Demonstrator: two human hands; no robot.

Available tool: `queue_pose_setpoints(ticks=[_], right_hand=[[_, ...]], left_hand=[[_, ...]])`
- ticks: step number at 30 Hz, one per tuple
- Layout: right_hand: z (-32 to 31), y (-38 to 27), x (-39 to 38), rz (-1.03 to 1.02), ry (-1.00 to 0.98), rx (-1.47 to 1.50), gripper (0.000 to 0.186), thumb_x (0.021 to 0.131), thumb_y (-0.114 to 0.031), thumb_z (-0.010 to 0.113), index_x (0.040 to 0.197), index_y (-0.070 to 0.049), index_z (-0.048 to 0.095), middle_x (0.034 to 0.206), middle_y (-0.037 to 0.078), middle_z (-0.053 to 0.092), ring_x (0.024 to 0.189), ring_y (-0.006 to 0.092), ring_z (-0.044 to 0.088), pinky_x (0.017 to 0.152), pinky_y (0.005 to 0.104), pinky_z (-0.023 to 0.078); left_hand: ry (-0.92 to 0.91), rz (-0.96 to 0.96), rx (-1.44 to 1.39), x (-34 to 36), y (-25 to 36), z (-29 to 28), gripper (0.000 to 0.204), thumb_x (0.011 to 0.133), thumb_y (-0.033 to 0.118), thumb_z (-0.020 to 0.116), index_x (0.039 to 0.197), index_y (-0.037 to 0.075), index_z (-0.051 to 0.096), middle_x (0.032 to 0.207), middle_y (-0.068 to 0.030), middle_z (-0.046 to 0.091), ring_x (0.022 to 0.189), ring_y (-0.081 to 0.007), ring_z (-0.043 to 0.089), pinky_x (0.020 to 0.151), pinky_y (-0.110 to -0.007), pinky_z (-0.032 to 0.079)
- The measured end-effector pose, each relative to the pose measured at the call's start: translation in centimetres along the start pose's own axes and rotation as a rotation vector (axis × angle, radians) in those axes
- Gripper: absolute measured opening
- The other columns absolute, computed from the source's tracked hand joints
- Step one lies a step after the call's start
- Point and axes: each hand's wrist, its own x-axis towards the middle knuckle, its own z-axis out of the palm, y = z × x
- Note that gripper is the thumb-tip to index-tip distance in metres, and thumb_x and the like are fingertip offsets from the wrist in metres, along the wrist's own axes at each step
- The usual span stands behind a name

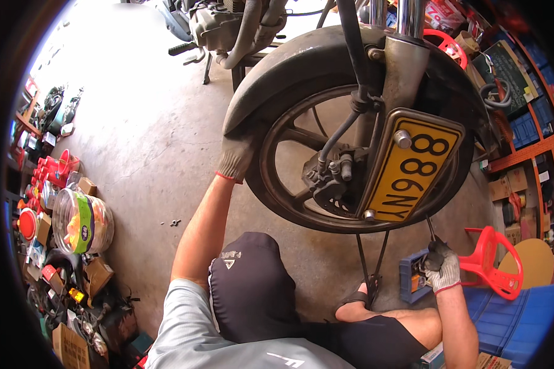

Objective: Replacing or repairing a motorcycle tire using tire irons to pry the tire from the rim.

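Observation:
A motorcycle's front wheel (295,215), with a dark tyre and spoked rim, fills the upper middle beneath a dusty black fender (289,58). My left hand (235,157), in a pale knitted glove, grips the tyre's left side just below the fender; its dark fingertips blend into the rubber. At the lower right, my gloved right hand (442,267) is closed around a thin metal rod-like tool (431,227). The tool's upper end reaches the tyre's lower edge, and its handle is hidden. A yellow licence plate (412,166) hangs tilted in front of the wheel. Behind it sits the brake caliper (332,175).
A blue parts bin (407,280) stands beside my right hand, near a red plastic stool (489,261). Crowded orange shelving (529,150) lines the right. On the left are a clear plastic jar (83,221) and piled parts. Small bits (175,222) lie on the concrete floor.

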Motion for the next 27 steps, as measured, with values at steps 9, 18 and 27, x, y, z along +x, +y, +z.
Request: queue_pose_setpoints(ticks=[9,18,27], right_hand=[[3.4,1.5,-0.7,-0.013,0.116,0.056,0.010,0.088,-0.005,0.048,0.093,-0.003,0.057,0.059,-0.004,0.045,0.039,0.0042,0.033,0.033,0.0191,0.026],[7.9,5.0,0.5,-0.037,0.194,0.054,0.006,0.086,-0.005,0.051,0.091,-0.006,0.054,0.070,0.004,0.054,0.043,0.0086,0.042,0.038,0.0222,0.029],[7.1,5.5,1.1,-0.029,0.231,0.069,0.007,0.083,-0.005,0.059,0.087,-0.007,0.053,0.070,0.007,0.055,0.046,0.0136,0.049,0.041,0.0253,0.040]], left_hand=[[-0.100,-0.230,-0.357,-0.4,2.1,-0.8,0.045,0.082,0.013,0.064,0.123,-0.003,0.054,0.119,-0.0134,0.059,0.106,-0.0189,0.056,0.092,-0.030,0.046],[-0.072,-0.131,-0.189,-0.4,-1.7,-0.5,0.047,0.084,0.014,0.062,0.127,-0.003,0.050,0.116,-0.0102,0.060,0.099,-0.0164,0.058,0.086,-0.028,0.049],[-0.161,-0.373,-0.493,-6.2,-3.4,-0.7,0.060,0.094,0.039,0.051,0.139,0.003,0.036,0.135,-0.0075,0.047,0.119,-0.0171,0.047,0.102,-0.032,0.037]])
